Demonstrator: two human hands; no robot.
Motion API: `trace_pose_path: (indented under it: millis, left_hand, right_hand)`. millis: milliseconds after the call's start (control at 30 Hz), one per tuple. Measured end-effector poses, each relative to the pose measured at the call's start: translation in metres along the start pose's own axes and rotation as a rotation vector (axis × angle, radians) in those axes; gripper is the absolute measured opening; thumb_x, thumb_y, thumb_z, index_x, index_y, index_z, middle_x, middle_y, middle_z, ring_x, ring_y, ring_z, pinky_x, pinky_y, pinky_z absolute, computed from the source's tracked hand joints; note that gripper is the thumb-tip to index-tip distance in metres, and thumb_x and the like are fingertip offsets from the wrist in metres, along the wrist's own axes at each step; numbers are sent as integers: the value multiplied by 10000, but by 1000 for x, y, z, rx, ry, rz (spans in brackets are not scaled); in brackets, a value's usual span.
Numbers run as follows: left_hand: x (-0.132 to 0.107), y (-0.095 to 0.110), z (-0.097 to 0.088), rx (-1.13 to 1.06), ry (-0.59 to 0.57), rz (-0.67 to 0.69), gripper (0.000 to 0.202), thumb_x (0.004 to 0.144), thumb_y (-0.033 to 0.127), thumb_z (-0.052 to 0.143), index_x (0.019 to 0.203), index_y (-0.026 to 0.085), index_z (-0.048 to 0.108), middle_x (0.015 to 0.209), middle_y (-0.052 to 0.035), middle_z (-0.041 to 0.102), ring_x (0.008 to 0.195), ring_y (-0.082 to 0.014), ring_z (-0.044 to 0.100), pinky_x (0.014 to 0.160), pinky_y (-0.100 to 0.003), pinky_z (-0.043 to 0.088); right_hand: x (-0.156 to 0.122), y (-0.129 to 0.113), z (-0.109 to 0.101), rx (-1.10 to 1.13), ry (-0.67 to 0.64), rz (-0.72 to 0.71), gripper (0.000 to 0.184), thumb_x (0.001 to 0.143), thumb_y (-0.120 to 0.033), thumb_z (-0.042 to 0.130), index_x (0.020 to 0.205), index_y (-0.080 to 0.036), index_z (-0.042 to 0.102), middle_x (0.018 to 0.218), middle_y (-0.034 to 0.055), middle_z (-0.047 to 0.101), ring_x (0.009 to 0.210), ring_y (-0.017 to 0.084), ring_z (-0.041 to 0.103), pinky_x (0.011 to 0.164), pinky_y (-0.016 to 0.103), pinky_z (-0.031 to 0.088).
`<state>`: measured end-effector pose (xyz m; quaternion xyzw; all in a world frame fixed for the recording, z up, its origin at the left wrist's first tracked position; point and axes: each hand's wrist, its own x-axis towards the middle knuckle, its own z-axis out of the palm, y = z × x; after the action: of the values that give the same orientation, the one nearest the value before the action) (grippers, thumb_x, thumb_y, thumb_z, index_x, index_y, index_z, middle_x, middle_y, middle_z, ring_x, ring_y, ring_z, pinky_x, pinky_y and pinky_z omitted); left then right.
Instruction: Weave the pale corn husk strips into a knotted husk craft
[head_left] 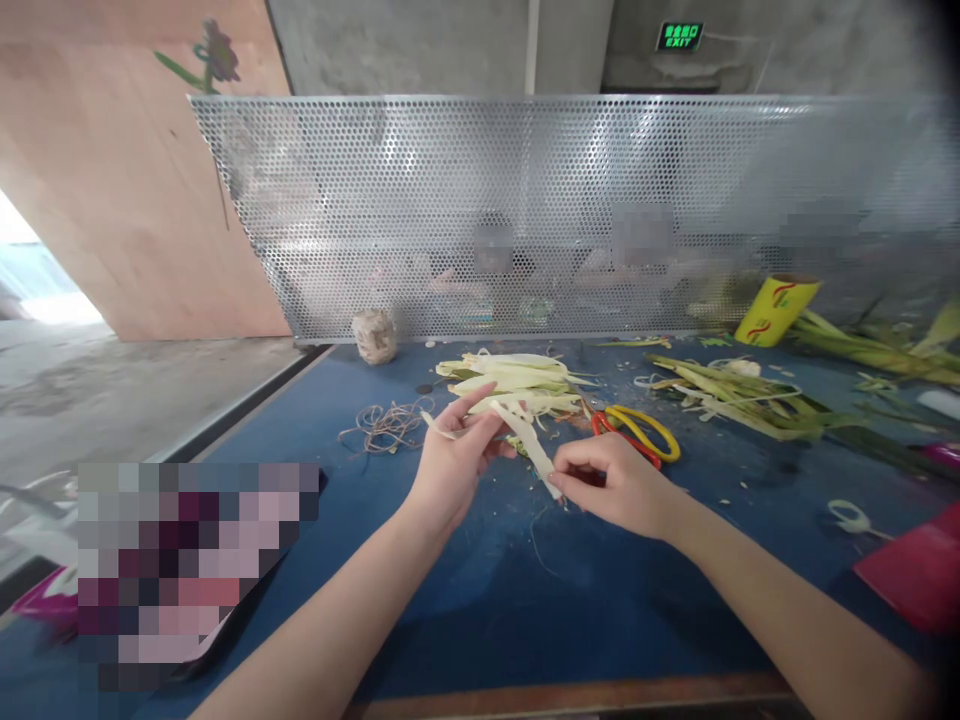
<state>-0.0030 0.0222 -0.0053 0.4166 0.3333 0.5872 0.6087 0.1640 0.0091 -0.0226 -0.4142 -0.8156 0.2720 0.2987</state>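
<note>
The far left is washed out by white light at an opening (37, 265), and glare is scattered across a perforated metal screen (420, 190). Soft shadows are cast on the blue tabletop (487, 620); the right edge is darkened and blurred, and the near left is masked by pixel blocks.

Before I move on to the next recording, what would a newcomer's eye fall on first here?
Most likely the pale strip near the centre, held between the left hand and the right hand. Next, the red-and-yellow-handled scissors just beyond the right hand on the blue table, and the bright yellow cylinder farther right. High above the perforated screen, a green exit sign glows.
</note>
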Motion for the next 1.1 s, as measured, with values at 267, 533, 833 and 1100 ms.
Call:
trace_pose_path:
  millis: [267, 533, 833, 1100]
  left_hand:
    - [4, 6, -5, -46, 66, 44, 452, 657, 108, 659, 1091, 97, 533, 797, -49, 692, 669, -111, 617, 520, -202, 466]
    - [-3, 1, 1, 20, -53, -45, 527, 635, 139, 685, 1137, 92, 531, 837, -80, 695, 636, -117, 607, 546, -230, 459]
    - [-7, -1, 3, 58, -123, -134, 550, 610, 60, 671, 1143, 99, 537, 875, -92, 703, 696, -137, 620, 623, -249, 466]
    - [-4, 1, 1, 22, -105, -141, 418, 657, 29, 612, 1065, 119, 599, 810, -46, 710, 561, -108, 613, 599, -257, 482]
  right_hand:
    - [-3, -4, -9, 92, -71, 24, 254, 728, -74, 449, 487, -156, 435, 438, -47, 433, 426, 67, 412, 440, 189, 304]
    - [3, 4, 6, 35, 51, -48, 228, 776, -287, 576, 975, -177, 570, 827, 38, 618, 665, 127, 544, 593, 244, 442]
    - [4, 8, 13, 36, 120, 16, 192, 783, -357, 559, 804, -167, 561, 586, -28, 479, 499, 90, 406, 452, 203, 331]
    - [4, 9, 5, 10, 57, 86, 301, 846, -310, 446, 628, -150, 577, 477, -37, 435, 433, 74, 381, 421, 194, 284]
